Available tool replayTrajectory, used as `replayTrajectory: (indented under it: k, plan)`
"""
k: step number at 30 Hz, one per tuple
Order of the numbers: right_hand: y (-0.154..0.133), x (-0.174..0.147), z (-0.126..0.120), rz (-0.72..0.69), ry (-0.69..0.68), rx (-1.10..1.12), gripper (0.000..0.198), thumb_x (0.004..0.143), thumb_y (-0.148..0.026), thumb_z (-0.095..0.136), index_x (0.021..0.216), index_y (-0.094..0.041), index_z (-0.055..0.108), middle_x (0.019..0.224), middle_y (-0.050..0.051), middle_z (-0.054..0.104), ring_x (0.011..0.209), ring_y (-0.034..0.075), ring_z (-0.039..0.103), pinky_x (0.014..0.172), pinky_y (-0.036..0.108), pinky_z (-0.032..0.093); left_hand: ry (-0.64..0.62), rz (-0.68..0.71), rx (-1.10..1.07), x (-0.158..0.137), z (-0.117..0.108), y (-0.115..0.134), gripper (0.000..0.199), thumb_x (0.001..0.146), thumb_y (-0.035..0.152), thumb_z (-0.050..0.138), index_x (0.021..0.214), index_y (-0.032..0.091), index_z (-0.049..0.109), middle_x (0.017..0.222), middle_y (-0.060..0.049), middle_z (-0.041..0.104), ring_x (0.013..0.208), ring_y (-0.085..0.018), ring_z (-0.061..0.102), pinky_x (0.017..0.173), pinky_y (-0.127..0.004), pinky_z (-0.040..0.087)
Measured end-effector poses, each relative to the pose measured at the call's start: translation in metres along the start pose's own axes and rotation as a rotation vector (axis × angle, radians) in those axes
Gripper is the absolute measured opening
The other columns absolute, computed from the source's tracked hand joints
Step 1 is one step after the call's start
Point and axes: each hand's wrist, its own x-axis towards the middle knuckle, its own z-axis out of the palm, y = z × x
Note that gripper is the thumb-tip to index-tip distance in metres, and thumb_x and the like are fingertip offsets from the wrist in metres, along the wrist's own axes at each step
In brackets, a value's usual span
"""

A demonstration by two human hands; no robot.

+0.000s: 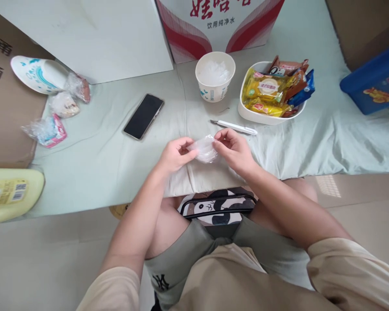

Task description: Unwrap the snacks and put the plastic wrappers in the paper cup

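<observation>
Between my two hands is a crumpled clear plastic bag [206, 150], held just above the near part of the cloth. My left hand [177, 154] pinches its left side, and the fingers of my right hand [232, 149] are closed on its upper right edge. Just beyond my right hand lies a white utility knife [234, 127] with its blade end to the left. A paper cup [215, 88] behind it holds more clear plastic. To the right, a white bowl [262, 115] is heaped with wrapped snacks [268, 87].
A smartphone [144, 116] lies left of centre. Farther left are a tipped paper cup [40, 75] and several plastic-wrapped items [63, 105]. A yellow bottle [14, 194] sits at the left edge. A printed carton [218, 30] stands behind, a blue container [372, 80] at right.
</observation>
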Motion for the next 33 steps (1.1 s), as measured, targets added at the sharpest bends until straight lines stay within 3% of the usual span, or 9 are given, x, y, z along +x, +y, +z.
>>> replayTrajectory:
  k: [5, 9, 13, 16, 18, 21, 25, 28, 33]
  plan:
    - [-0.005, -0.002, -0.011, -0.156, -0.121, -0.169, 0.017, 0.086, -0.036, 0.06, 0.094, -0.021, 0.058, 0.092, 0.003, 0.065, 0.076, 0.013, 0.059, 0.07, 0.028, 0.049, 0.283, -0.012, -0.051, 0.004, -0.016, -0.01, 0.041, 0.054, 0.042, 0.088, 0.077, 0.019, 0.062, 0.068, 0.001, 0.063, 0.061, -0.012, 0.054, 0.059, -0.025, 0.044]
    - [-0.008, -0.001, -0.024, -0.178, -0.201, -0.349, 0.011, 0.089, -0.027, 0.053, 0.093, -0.019, 0.06, 0.095, 0.005, 0.068, 0.078, 0.015, 0.06, 0.073, 0.029, 0.048, 0.523, 0.02, 0.077, 0.002, -0.027, -0.001, 0.032, 0.061, 0.031, 0.082, 0.079, 0.021, 0.057, 0.071, 0.003, 0.062, 0.063, -0.011, 0.052, 0.062, -0.025, 0.041]
    - [-0.011, 0.002, -0.033, -0.2, -0.299, -0.515, 0.014, 0.09, -0.019, 0.051, 0.096, -0.018, 0.063, 0.103, 0.008, 0.069, 0.086, 0.017, 0.062, 0.081, 0.031, 0.046, 0.64, 0.114, 0.297, 0.03, -0.033, 0.035, 0.022, 0.072, 0.018, 0.072, 0.071, 0.021, 0.05, 0.067, 0.004, 0.051, 0.059, -0.01, 0.039, 0.056, -0.025, 0.029]
    - [-0.015, 0.004, -0.035, -0.211, -0.349, -0.554, 0.016, 0.091, -0.018, 0.05, 0.1, -0.017, 0.065, 0.106, 0.009, 0.07, 0.09, 0.019, 0.064, 0.082, 0.031, 0.044, 0.678, 0.369, 0.551, 0.077, -0.026, 0.076, 0.03, 0.064, 0.001, 0.072, 0.064, 0.019, 0.048, 0.071, 0.003, 0.046, 0.067, -0.01, 0.04, 0.062, -0.026, 0.033]
    - [-0.018, 0.005, -0.035, -0.211, -0.365, -0.563, 0.017, 0.092, -0.018, 0.05, 0.101, -0.017, 0.065, 0.108, 0.009, 0.07, 0.092, 0.019, 0.064, 0.081, 0.031, 0.043, 0.634, 0.443, 0.677, 0.117, -0.014, 0.101, 0.035, 0.064, -0.005, 0.071, 0.064, 0.02, 0.047, 0.072, 0.002, 0.046, 0.075, -0.013, 0.042, 0.071, -0.027, 0.039]
    - [-0.021, 0.007, -0.035, -0.215, -0.387, -0.591, 0.017, 0.093, -0.018, 0.05, 0.101, -0.018, 0.065, 0.109, 0.008, 0.071, 0.095, 0.02, 0.064, 0.079, 0.03, 0.041, 0.489, 0.355, 0.788, 0.176, 0.01, 0.118, 0.046, 0.056, -0.012, 0.072, 0.062, 0.021, 0.041, 0.074, 0.002, 0.043, 0.08, -0.014, 0.044, 0.092, -0.031, 0.044]
    - [-0.023, 0.011, -0.037, -0.218, -0.412, -0.645, 0.019, 0.094, -0.019, 0.048, 0.101, -0.019, 0.066, 0.108, 0.008, 0.072, 0.094, 0.021, 0.063, 0.073, 0.031, 0.037, 0.082, 0.164, 0.813, 0.231, 0.03, 0.104, 0.032, 0.06, -0.005, 0.074, 0.061, 0.021, 0.054, 0.064, 0.002, 0.043, 0.095, -0.025, 0.062, 0.105, -0.04, 0.045]
    - [-0.024, 0.012, -0.04, -0.22, -0.422, -0.663, 0.021, 0.094, -0.019, 0.047, 0.102, -0.019, 0.067, 0.111, 0.007, 0.072, 0.093, 0.021, 0.063, 0.069, 0.032, 0.033, -0.124, 0.003, 0.945, 0.25, 0.031, 0.093, 0.019, 0.062, 0.004, 0.078, 0.068, 0.018, 0.066, 0.062, 0.002, 0.053, 0.098, -0.029, 0.069, 0.107, -0.049, 0.048]
    - [-0.027, 0.014, -0.041, -0.218, -0.451, -0.683, 0.021, 0.096, -0.019, 0.047, 0.103, -0.019, 0.067, 0.112, 0.008, 0.072, 0.094, 0.021, 0.063, 0.067, 0.033, 0.03, -0.228, -0.069, 1.098, 0.246, 0.035, 0.101, 0.014, 0.069, 0.012, 0.079, 0.081, 0.015, 0.071, 0.078, 0.0, 0.065, 0.103, -0.03, 0.072, 0.107, -0.051, 0.049]
